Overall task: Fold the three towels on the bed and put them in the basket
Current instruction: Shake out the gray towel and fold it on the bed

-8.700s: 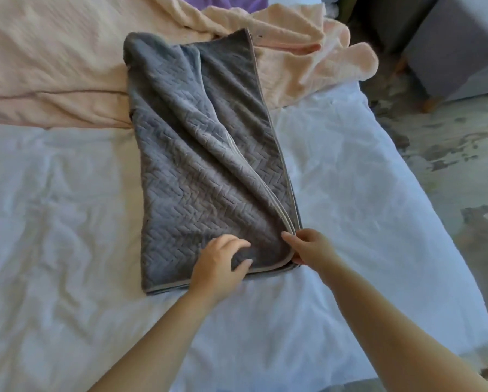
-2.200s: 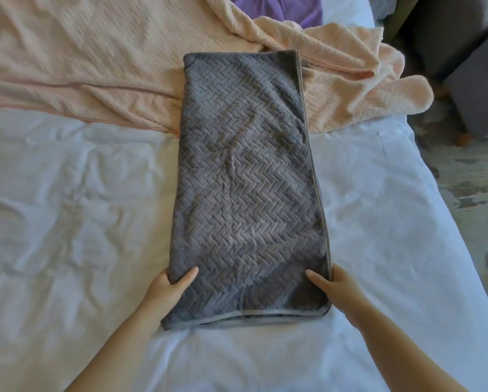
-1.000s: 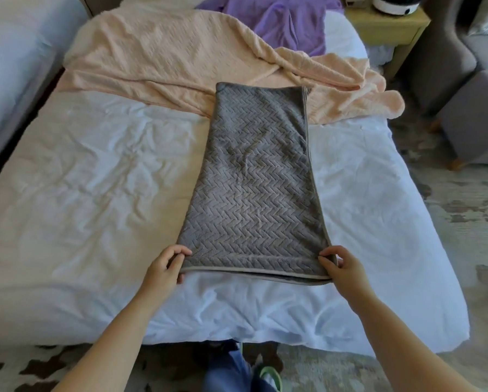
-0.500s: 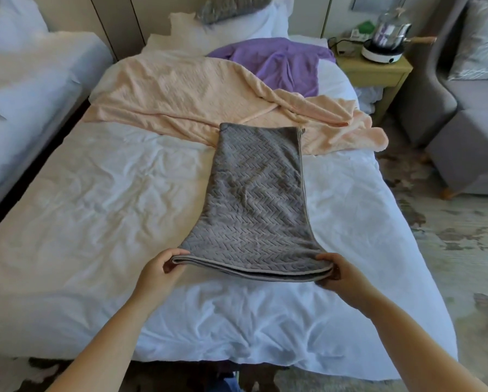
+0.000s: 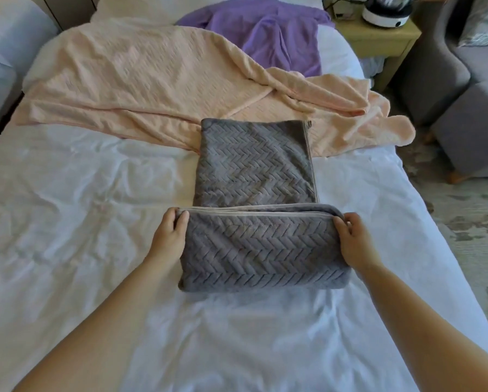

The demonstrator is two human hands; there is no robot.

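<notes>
Peach textured towel (image 5: 152, 80) sprawls unfolded at ten o'clock on the white-sheeted bed (image 5: 67, 222). Our left hand (image 5: 170, 233) holds one hem corner of the grey herringbone plush towel (image 5: 259, 244) at centre, fingers curled round it. We judge this the crosswise fold, roughly half made. A crumpled purple towel (image 5: 274, 32) waits at twelve. Our right hand (image 5: 353, 239) pinches the opposite corner. Next, the hem wants laying flush with the far edge. We see no basket.
</notes>
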